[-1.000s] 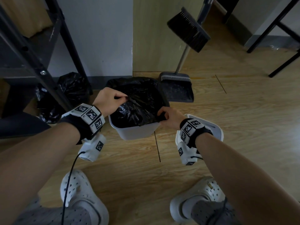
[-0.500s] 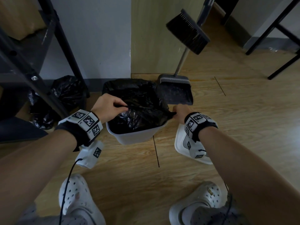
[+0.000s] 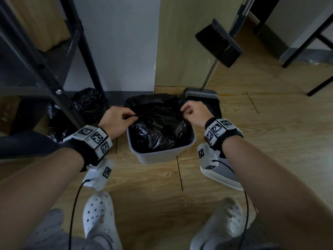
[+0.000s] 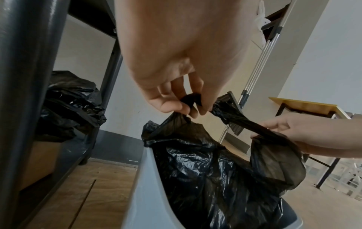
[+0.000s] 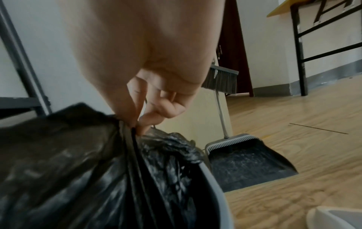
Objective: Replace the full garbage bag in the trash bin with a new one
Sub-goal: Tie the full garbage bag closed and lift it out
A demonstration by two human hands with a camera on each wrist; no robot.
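Observation:
A grey trash bin point(image 3: 158, 157) stands on the wooden floor, lined with a crumpled black garbage bag point(image 3: 158, 127). My left hand point(image 3: 124, 117) pinches the bag's rim above the bin's left side; in the left wrist view the left hand point(image 4: 188, 108) holds a twisted strip of the bag point(image 4: 211, 167). My right hand point(image 3: 189, 110) pinches the rim above the bin's far right corner, and the right wrist view shows the right hand point(image 5: 141, 125) gripping bunched folds of the bag point(image 5: 78, 170). The film is stretched taut between both hands, over the bin point(image 4: 149, 193).
A tied black bag point(image 3: 86, 105) lies under the dark metal shelf point(image 3: 54, 78) at left. A dustpan point(image 3: 203, 96) and broom point(image 3: 219, 44) stand just behind the bin. The bin's white lid point(image 3: 221, 175) lies on the floor to its right. Table legs point(image 3: 310, 44) at far right.
My right hand has moved from the bin's near right edge up toward its far right corner, drawing the bag's rim with it. The left hand has lifted its edge slightly.

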